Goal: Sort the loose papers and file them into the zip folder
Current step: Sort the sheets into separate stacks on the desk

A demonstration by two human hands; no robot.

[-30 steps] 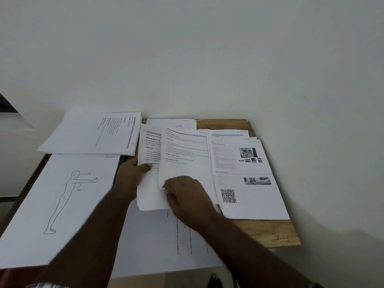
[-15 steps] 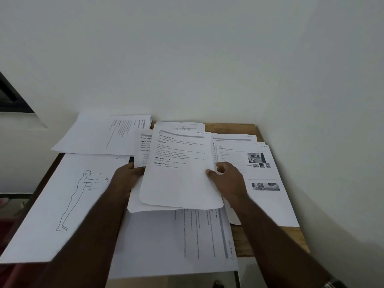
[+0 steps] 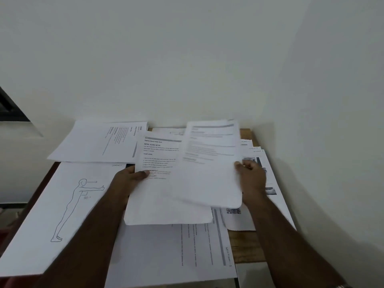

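Note:
Loose printed papers cover a small wooden table [image 3: 247,244]. My right hand [image 3: 250,179] grips the right edge of a text sheet [image 3: 209,163], lifted and blurred above the pile. My left hand [image 3: 129,179] pinches the left edge of another text sheet [image 3: 158,196] lying under it, thumb on top. To the right lie sheets with photos and a QR code [image 3: 233,210]. A sheet with a standing figure drawing [image 3: 68,204] lies at the left. No zip folder can be made out.
A sideways text sheet [image 3: 99,142] lies at the back left, another sideways sheet [image 3: 176,252] hangs over the table's front edge. White walls close the back and right sides. A dark frame [image 3: 10,107] shows at the far left.
My right hand has lifted the top text sheet and carried it up and to the right, uncovering the sheet beneath. My left hand keeps its pinch on the lower sheet.

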